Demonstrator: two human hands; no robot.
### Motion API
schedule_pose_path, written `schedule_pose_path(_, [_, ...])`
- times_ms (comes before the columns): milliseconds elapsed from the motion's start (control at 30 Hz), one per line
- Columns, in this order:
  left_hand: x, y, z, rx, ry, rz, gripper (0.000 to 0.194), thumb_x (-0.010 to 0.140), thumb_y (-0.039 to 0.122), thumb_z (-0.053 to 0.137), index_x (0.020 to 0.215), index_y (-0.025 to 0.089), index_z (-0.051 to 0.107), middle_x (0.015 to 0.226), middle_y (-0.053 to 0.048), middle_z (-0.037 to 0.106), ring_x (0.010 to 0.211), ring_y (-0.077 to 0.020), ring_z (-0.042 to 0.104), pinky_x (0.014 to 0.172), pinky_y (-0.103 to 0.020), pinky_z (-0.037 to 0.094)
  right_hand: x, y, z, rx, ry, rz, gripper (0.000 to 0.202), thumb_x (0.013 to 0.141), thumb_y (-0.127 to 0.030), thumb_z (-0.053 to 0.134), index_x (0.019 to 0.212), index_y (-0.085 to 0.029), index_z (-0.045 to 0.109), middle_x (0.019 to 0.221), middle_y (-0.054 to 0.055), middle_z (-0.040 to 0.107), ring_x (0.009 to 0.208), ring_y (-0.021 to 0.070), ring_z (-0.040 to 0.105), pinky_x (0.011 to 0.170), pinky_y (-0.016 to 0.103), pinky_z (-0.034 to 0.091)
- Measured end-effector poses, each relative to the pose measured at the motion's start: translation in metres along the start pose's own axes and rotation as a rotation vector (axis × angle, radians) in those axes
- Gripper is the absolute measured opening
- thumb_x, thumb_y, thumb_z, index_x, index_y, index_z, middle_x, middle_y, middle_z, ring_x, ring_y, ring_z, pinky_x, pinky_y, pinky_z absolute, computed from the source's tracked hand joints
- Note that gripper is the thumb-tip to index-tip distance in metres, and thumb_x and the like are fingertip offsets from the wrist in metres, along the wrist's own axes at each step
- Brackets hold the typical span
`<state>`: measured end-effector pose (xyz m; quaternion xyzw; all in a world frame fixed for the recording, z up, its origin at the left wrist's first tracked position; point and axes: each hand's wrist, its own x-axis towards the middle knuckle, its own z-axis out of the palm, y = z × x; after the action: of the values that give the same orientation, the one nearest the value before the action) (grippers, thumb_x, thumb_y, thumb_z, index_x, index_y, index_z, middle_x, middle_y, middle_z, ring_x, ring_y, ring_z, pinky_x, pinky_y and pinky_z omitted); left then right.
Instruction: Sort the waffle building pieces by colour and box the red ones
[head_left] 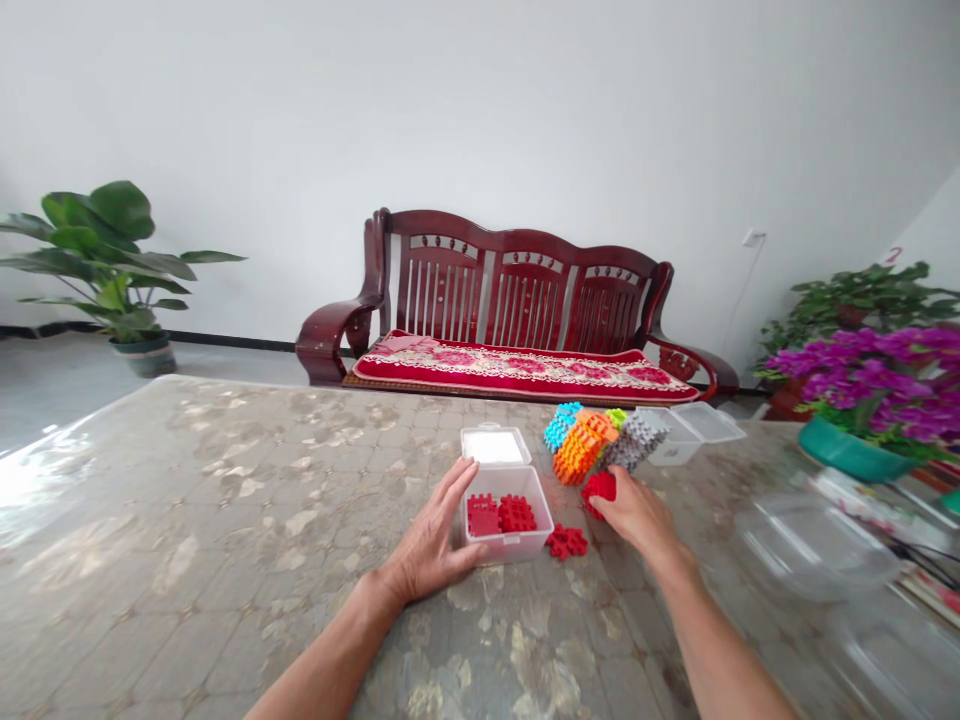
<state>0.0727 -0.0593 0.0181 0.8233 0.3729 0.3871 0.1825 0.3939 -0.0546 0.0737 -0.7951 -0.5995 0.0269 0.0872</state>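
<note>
A clear plastic box (517,545) stands on the table with its lid (495,428) folded back; red interlocking blocks (517,513) lie inside. My left hand (431,540) rests against the box's left side, thumb and fingers spread along it. My right hand (634,510) is closed on red blocks (598,495), partly covered by the fingers. Just right of the box lie loose red blocks (568,542). Beyond my right hand are stacks of orange blocks (581,450), blue blocks (561,427) and grey blocks (637,440), with a bit of green blocks (616,417) behind.
Another clear box (673,450) with its lid open stands behind the grey stack. Clear plastic containers (817,545) sit at the right, near a teal pot (855,447) of purple flowers. Past the table's far edge is a wooden bench (517,290).
</note>
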Motion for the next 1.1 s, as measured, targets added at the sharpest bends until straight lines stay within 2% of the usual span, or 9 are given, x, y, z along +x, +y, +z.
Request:
schedule_pose_path(200, [0.0,-0.002,0.001,-0.013,-0.004,0.011,0.091,0.081,0.05,0.062,0.153,0.024,0.012,0.158,-0.014,0.019,0.143,-0.0336,0.023,0.115,-0.054,0.027,0.0,0.007,-0.001,-0.006,0.006,0.022,0.047,0.076,-0.029,0.055,0.121,-0.017,0.056,0.101,0.015,0.071,0.093,0.0297,0.067,0.076,0.036,0.046])
schedule_pose_path(333, [0.0,-0.002,0.001,-0.017,-0.013,0.011,0.091,0.082,0.049,0.062,0.153,0.025,0.011,0.158,-0.015,0.018,0.144,-0.0335,0.022,0.115,-0.055,0.026,-0.01,0.006,-0.011,0.128,0.017,0.0,0.055,0.073,-0.033,0.059,0.125,-0.017,0.055,0.108,0.013,0.07,0.097,0.0272,0.066,0.081,0.034,0.047])
schedule_pose_path(400, [0.0,-0.001,0.001,-0.017,-0.012,0.012,0.091,0.082,0.049,0.062,0.153,0.025,0.011,0.158,-0.015,0.017,0.144,-0.033,0.021,0.116,-0.054,0.025,-0.02,-0.004,-0.018,0.244,-0.012,-0.07,0.059,0.072,-0.035,0.061,0.128,-0.018,0.054,0.11,0.011,0.069,0.096,0.0253,0.066,0.082,0.034,0.048])
schedule_pose_path(533, [0.0,0.0,0.0,-0.017,-0.012,0.015,0.092,0.081,0.049,0.062,0.153,0.024,0.01,0.158,-0.015,0.018,0.144,-0.0326,0.02,0.116,-0.053,0.026,-0.037,-0.045,-0.033,0.435,-0.104,-0.362,0.064,0.07,-0.033,0.064,0.131,-0.02,0.052,0.124,0.009,0.063,0.108,0.0236,0.061,0.093,0.034,0.046])
schedule_pose_path(667, [-0.001,-0.001,0.001,-0.019,-0.012,0.008,0.092,0.081,0.05,0.063,0.153,0.024,0.012,0.158,-0.015,0.019,0.144,-0.0327,0.02,0.115,-0.053,0.027,-0.038,-0.09,-0.038,0.452,-0.138,-0.569,0.066,0.067,-0.027,0.066,0.131,-0.02,0.052,0.128,0.008,0.061,0.113,0.023,0.058,0.1,0.034,0.042])
schedule_pose_path(767, [-0.001,-0.001,0.001,-0.018,-0.019,0.002,0.093,0.08,0.051,0.063,0.153,0.023,0.012,0.157,-0.016,0.019,0.144,-0.0327,0.02,0.115,-0.053,0.027,-0.031,-0.113,-0.033,0.397,-0.17,-0.682,0.068,0.065,-0.024,0.066,0.131,-0.02,0.052,0.127,0.008,0.061,0.113,0.0234,0.057,0.1,0.034,0.041])
schedule_pose_path(900, [0.0,-0.001,0.002,-0.022,-0.022,-0.007,0.094,0.079,0.05,0.064,0.153,0.022,0.013,0.157,-0.016,0.019,0.144,-0.0321,0.02,0.116,-0.052,0.027,-0.026,-0.127,-0.02,0.312,-0.223,-0.782,0.066,0.064,-0.019,0.063,0.129,-0.021,0.054,0.128,0.009,0.06,0.113,0.0242,0.056,0.1,0.035,0.04])
schedule_pose_path(1100, [0.0,-0.001,0.002,-0.024,-0.029,-0.01,0.095,0.079,0.048,0.066,0.152,0.022,0.013,0.157,-0.016,0.019,0.145,-0.0322,0.019,0.116,-0.052,0.026,-0.025,-0.128,-0.008,0.322,-0.243,-0.817,0.059,0.066,-0.018,0.063,0.125,-0.018,0.057,0.127,0.009,0.06,0.116,0.0245,0.054,0.099,0.035,0.04])
